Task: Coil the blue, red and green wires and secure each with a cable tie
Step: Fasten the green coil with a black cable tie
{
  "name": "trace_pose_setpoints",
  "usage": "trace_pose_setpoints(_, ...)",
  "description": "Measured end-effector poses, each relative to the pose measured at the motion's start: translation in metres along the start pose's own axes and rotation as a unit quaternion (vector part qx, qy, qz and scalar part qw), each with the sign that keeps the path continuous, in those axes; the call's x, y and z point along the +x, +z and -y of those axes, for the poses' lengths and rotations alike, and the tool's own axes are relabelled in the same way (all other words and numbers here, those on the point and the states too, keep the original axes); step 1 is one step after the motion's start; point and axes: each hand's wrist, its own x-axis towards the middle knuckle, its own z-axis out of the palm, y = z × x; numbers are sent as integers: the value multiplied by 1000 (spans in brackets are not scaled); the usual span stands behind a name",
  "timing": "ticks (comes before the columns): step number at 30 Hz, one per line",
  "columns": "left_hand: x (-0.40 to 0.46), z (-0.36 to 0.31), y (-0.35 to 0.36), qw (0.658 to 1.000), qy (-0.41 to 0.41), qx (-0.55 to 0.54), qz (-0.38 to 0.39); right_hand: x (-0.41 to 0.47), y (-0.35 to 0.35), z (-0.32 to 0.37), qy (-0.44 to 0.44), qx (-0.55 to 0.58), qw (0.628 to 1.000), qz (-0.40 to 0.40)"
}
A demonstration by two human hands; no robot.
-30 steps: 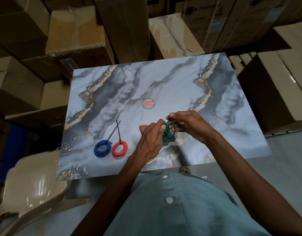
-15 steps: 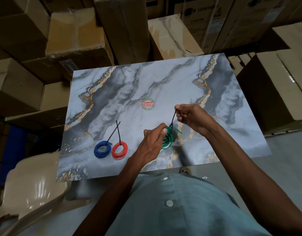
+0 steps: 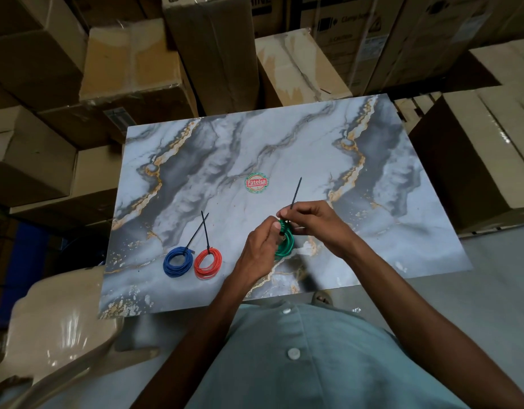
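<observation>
r hand (image 3: 312,224) has slid back down the tie (image 3: 296,193) vs 0.5 s ago: now pinches it right at the green coil (image 3: 285,245), tail poking up past the fingers twd the sticker (image 3: 256,182). l hand (image 3: 262,246) grips the coil, held just below-right of sticker. blue (image 3: 178,260) & red (image 3: 208,261) coils lie tied, down-left of sticker; reads as last tie nearly cinched, task almost done.

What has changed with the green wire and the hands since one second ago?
The right hand pulled the cable tie away from the coil, then slid back down it; its tail now sticks out past the fingers. The left hand kept holding the green coil. The blue coil and red coil stayed put.
</observation>
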Motion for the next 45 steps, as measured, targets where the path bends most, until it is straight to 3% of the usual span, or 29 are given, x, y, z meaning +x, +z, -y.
trace_pose_setpoints(3, 2, -3, 3, 987, -72, -137, -50, -2, 8, -7, -14, 41, 997, -56)
trace_pose_setpoints(7, 3, -10, -1, 975, -92, -195, -59, -7, 16, -13, -42, 43, 994, -89)
trace_pose_setpoints(11, 1, -13, 5, 982, -68, -176, -14, -3, 11, -8, -42, 50, 994, -90)
trace_pose_setpoints(19, 2, -9, 4, 988, -76, -129, -41, -1, 10, -14, -47, -19, 996, -80)
trace_pose_setpoints(26, 8, -7, 1, 986, -76, -104, -102, -8, 18, -17, -4, 22, 1000, 15)
trace_pose_setpoints(29, 13, -8, 1, 977, -99, -144, -122, -9, 17, -18, 16, 14, 998, 57)
trace_pose_setpoints(32, 17, -6, 2, 968, -129, -176, -125, -8, 17, -21, -4, 25, 999, 37)
trace_pose_setpoints(38, 26, -2, 0, 950, -139, -272, -60, -4, 5, -19, 3, 41, 998, -56)
trace_pose_setpoints(41, 25, -13, 1, 925, -154, -346, -41, -5, 3, -15, 6, 55, 995, -82)
trace_pose_setpoints(45, 24, -21, -2, 859, -204, -467, -42, -6, 3, -13, 4, 50, 996, -71)
